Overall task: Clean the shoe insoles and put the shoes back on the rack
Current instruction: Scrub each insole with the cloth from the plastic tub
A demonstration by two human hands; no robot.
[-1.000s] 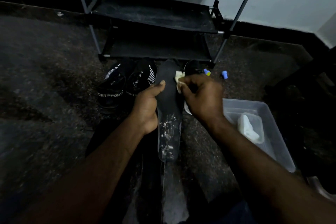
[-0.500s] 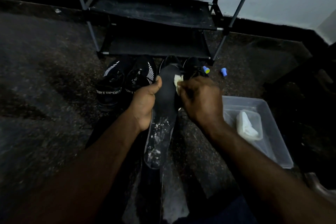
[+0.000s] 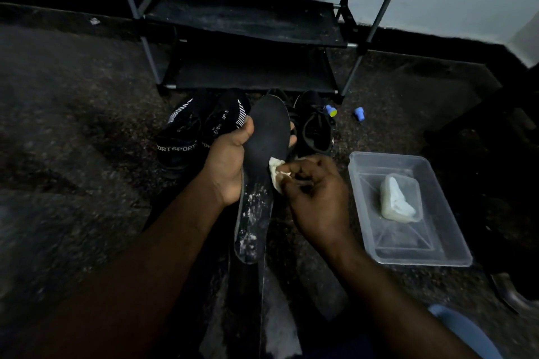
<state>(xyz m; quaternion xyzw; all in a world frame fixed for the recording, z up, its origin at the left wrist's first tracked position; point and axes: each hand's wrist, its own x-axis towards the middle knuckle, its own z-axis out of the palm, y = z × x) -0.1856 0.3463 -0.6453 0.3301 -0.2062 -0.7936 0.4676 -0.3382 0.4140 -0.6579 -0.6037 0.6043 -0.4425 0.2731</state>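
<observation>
My left hand (image 3: 227, 166) grips a long black insole (image 3: 267, 137) at its middle, thumb on top, fingertips showing past its right edge. White residue speckles the insole's near end. My right hand (image 3: 316, 192) pinches a small pale wad of cloth (image 3: 277, 173) against the insole's right edge. A pair of black SPORT shoes (image 3: 182, 137) stands on the floor to the left of the insole, and another black laced shoe (image 3: 316, 128) to its right. The black shoe rack (image 3: 248, 23) stands behind them against the wall, its two visible shelves bare.
A clear plastic tub (image 3: 408, 253) sits on the floor at the right with a white lump (image 3: 398, 202) inside. Two small blue caps (image 3: 359, 113) lie near the rack's right leg. Dark speckled floor spreads to the left. My legs lie below the insole.
My right hand with the cloth has slid down the insole, from near its toe end towards its middle. My left hand keeps its grip on the insole.
</observation>
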